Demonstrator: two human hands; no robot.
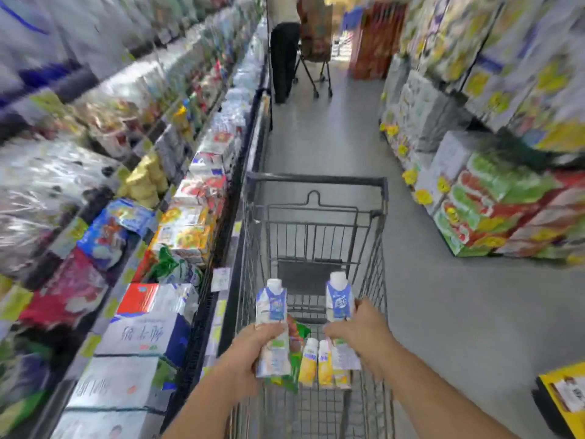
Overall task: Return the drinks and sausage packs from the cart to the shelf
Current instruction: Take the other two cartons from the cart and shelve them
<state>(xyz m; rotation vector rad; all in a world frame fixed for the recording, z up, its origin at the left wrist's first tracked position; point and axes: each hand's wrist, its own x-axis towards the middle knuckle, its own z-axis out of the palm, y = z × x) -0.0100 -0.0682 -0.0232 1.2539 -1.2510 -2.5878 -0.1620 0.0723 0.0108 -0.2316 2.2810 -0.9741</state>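
Holding two blue-and-white drink cartons above the grey wire cart [316, 182], we are gripping one [272, 312] in left-hand fingers [269, 329], the other [339, 299] in right-hand fingers [364, 307].

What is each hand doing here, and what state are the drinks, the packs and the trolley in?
Left hand: fingers gripping a blue-and-white drink carton.
Left carton: upright, lifted above the cart.
Right hand: fingers gripping a second blue-and-white carton.
Right carton: upright, lifted above the cart.
Yellow bottles: lying in the cart, capped.
Green pack: in the cart, partly hidden.
Cart: beside the left-hand shelves.
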